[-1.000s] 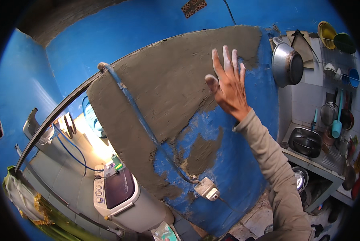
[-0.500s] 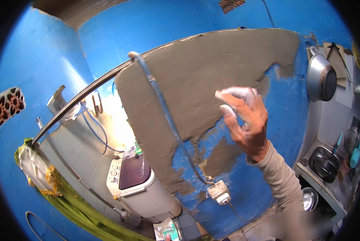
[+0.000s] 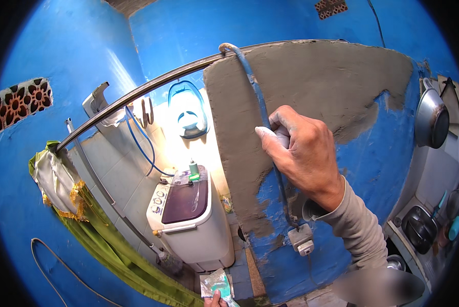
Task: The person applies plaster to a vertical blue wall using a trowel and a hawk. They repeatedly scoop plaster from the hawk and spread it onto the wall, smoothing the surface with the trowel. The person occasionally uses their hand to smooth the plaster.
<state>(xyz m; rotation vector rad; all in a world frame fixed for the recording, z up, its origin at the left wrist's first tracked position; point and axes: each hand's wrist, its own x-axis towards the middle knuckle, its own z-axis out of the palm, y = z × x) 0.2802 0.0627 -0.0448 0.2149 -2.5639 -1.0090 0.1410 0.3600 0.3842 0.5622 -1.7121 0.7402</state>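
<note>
Currently, item one: my right hand [image 3: 303,153], fingers curled into a loose fist with mortar-whitened thumb and fingertips, holds nothing I can make out and hangs at the blue plastic conduit pipe [image 3: 260,110] that runs down the wall to a white socket box [image 3: 301,239]. Item two: grey wet cement render [image 3: 316,87] covers the upper and left part of the blue painted wall [image 3: 377,163]. By my reckoning, the lower right remains unplastered; my left hand [image 3: 216,300] barely shows, grip unclear.

Grey wet-plastered wall face [image 3: 321,87] unobstructed right of blue vertical conduit [image 3: 257,97]; white socket box [image 3: 301,239] blocks below.
</note>
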